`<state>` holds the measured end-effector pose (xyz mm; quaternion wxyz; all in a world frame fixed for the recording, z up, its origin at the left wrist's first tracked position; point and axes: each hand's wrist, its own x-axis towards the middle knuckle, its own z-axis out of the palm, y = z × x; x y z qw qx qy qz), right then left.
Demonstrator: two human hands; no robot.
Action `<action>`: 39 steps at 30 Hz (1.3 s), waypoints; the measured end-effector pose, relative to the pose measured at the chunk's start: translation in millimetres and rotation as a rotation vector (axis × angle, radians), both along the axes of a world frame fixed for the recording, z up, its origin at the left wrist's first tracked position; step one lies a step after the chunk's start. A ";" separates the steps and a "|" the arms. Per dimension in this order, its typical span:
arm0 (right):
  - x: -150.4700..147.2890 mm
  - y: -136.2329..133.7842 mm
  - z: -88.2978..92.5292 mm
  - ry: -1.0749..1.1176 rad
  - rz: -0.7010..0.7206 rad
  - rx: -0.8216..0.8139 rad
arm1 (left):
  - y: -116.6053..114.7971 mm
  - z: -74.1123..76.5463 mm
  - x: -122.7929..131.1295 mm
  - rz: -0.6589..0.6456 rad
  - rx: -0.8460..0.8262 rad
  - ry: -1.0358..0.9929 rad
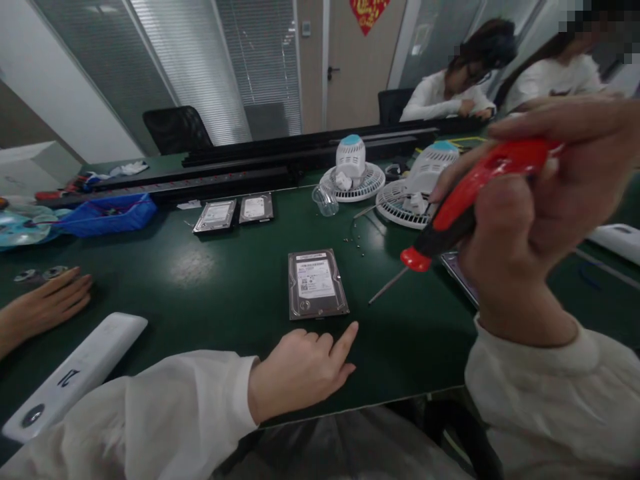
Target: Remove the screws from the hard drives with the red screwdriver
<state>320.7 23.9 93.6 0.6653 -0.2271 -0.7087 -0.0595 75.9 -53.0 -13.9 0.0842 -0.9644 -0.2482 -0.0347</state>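
Note:
A hard drive lies label side up on the green table, with a white printed sticker on its top. Just in front of its near edge rests my left hand, index finger and thumb apart and stretched out, other fingers curled, with nothing seen in it. My right hand is raised at the right, closed around the red and black handle of a screwdriver. Its thin metal shaft slants down to the left, the tip right of the drive and apart from it. Several tiny screws lie behind the tip.
Two more hard drives lie at the back left; another is partly hidden by my right hand. White fan parts and a clear cup stand behind. A blue tray, a white device and another person's hand are left.

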 end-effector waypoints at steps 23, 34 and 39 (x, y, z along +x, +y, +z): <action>-14.2 16.4 -34.2 -0.003 0.011 0.174 | 4.6 -0.4 -0.4 0.128 -0.208 -0.005; -16.8 13.0 -31.8 -0.015 0.027 0.112 | 4.5 -1.2 0.3 0.129 -0.222 -0.014; -2.5 7.1 -23.9 -0.207 0.060 0.004 | 5.6 0.1 0.0 0.136 -0.235 -0.018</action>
